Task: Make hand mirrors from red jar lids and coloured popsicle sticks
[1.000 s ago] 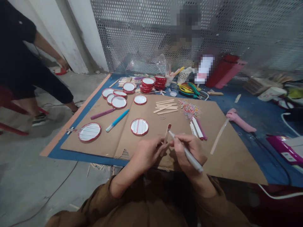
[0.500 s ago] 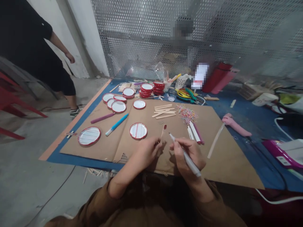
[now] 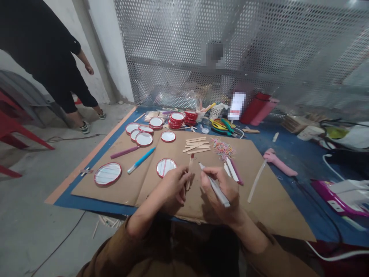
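Pinching hand, left: left hand point(image 3: 175, 184) closed, thumb and fingers on a flat wooden stick point(image 3: 190, 165); exact finger contact partly hidden.
Stick: rising from the left hand over the cardboard point(image 3: 268, 209); dark red at the far end, mostly bare wood below.
Marker hand, right: right hand point(image 3: 231, 188) gripping a pale grey marker point(image 3: 217, 189) pen-fashion, uncapped point toward the stick, just beside it, not touching.
Red end: colour sits at the tip only; by my reading that part is done or nearly so, the rest unworked.
Loose sticks: small heap of plain sticks point(image 3: 198, 146) beyond the hands, no colour visible; judged untouched.
Lid at left: lined lid point(image 3: 108, 174), red rim, strokes across its white face, a reddish strip past its left edge with a pale piece across it. Looks furthest along; whether the strip is fixed, cannot tell.
Lid near left hand: striped lid point(image 3: 165, 167), partly covered by the hand, red lines down the middle; no stick seen on it, so probably half-way.
Plain lids: single plain lid point(image 3: 168, 136), overlapping lids point(image 3: 144, 139) and stacked lids point(image 3: 176, 117) behind; no lines visible, apparently left to do.
Pens: blue pen point(image 3: 141, 161) and purple pen point(image 3: 125, 152) lie left, apart from both hands.
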Motion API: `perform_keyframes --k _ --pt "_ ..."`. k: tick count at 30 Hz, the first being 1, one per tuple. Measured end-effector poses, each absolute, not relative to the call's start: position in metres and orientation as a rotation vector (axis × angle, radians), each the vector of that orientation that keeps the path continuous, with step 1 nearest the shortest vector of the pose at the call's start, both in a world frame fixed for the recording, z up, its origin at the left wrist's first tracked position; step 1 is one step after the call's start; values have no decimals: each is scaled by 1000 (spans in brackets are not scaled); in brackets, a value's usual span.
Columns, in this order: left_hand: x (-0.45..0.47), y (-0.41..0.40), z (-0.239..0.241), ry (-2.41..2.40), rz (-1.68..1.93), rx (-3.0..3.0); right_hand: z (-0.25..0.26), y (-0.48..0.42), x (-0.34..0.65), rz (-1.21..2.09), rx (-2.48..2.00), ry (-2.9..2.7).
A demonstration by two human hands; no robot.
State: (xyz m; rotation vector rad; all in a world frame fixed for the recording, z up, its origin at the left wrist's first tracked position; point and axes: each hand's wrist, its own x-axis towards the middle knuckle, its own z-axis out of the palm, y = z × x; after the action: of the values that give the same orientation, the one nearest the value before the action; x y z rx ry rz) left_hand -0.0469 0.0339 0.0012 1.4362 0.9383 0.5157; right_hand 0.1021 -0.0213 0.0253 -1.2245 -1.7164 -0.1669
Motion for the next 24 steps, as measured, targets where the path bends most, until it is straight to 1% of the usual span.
perform_keyframes --k 3,11,16,24 --pt "-46 34 -2 904 504 1367 25 -13 99 -204 -1190 -1665" --pt "-46 32 -1 941 490 1344 7 -10 97 -142 -1227 -1632" --pt "-47 32 5 956 448 1342 8 -8 96 -150 -1200 -1644" --pt "-48 31 2 935 509 1339 8 -5 95 -180 -1182 -1695"
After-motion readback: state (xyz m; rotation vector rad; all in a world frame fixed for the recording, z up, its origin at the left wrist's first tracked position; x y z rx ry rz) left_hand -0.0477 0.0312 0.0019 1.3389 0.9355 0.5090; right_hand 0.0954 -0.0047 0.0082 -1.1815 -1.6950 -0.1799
